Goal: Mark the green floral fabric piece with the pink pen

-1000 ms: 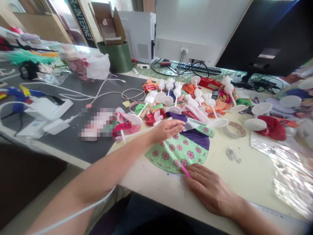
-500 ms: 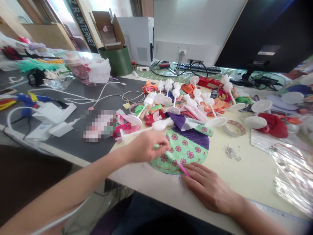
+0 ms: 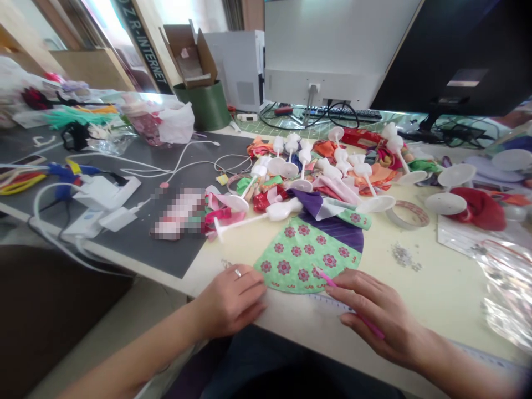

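Observation:
A doll dress [image 3: 297,257] in green flowered cloth with a purple striped panel lies spread on the table, its lower edge towards me. Its top meets a white doll figure [image 3: 282,209] lying on its side, whose thin stand points left. At the cloth's lower left edge is my left hand [image 3: 233,299], fingers bent together and touching the cloth; the fingertips are partly hidden. My right hand [image 3: 369,307] holds a slim pink pen [image 3: 326,277], its pale tip over the lower part of the flowered cloth. Small silvery stones [image 3: 402,256] lie scattered to the right.
Several white doll figures [image 3: 305,160] in coloured cloth are heaped behind the dress. A roll of tape [image 3: 409,215] and a shiny plastic bag [image 3: 505,305] lie right. A ruler [image 3: 332,303] shows under the right hand. Chargers [image 3: 103,197] and cables lie left; monitors stand behind.
My left hand has come down and left from above the dress to its lower left edge. My right hand has lifted slightly, and the pen tip has moved up over the cloth. The view shifted slightly.

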The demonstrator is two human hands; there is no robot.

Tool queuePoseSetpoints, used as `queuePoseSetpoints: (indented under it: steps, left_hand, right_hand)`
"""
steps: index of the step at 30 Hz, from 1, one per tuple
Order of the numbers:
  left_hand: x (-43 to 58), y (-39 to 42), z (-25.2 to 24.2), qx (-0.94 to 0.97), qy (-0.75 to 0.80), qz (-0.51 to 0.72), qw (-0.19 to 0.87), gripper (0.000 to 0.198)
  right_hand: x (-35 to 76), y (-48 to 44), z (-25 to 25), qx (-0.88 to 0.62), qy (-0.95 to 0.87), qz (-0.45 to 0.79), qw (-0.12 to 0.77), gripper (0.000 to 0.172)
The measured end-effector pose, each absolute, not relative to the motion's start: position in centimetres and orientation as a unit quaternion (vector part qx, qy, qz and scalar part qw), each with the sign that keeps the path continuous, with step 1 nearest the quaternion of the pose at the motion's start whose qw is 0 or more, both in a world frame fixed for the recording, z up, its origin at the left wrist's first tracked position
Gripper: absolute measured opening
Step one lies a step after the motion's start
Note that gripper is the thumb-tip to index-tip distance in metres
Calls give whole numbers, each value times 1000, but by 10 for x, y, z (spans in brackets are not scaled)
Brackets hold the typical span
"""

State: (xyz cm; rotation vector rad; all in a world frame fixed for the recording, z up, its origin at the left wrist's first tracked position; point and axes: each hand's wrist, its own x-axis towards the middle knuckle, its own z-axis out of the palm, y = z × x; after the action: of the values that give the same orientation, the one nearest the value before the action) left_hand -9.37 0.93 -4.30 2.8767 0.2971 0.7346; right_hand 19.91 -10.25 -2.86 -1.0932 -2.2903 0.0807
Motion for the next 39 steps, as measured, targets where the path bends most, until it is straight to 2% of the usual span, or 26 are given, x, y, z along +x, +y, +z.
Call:
queuePoseSetpoints:
  steps: [5,11,13,15,19,23,29,39]
  left_hand:
    - [-83,-6,-49,947,81,301,74,15]
    - [-73,-21,-58,916,137,373,66,14]
    - [-75,-22,-60,898,143,411,67,16]
    - [-79,-22,-61,882,170,434,73,15]
    - [-83,-19,-60,867,249,420,98,7]
    - [-84,-16,-60,859,259,425,117,13]
    - [-85,-17,-63,861,266,419,109,12]
    - [-84,-16,-62,870,273,403,76,10]
  right_hand:
    - [171,-86,-21,-416,-826,116,361,34]
    - [145,-57,-23,-480,-725,204,449,13]
    - [140,-51,-24,-503,-696,229,458,9]
    - [136,-47,-25,-515,-677,263,456,12]
    - [129,-44,-29,-536,-648,304,448,15]
    - [126,-46,-32,-541,-657,289,439,13]
    - [125,-48,-34,-511,-712,229,425,4]
    - [124,-45,-39,-515,-735,193,397,2]
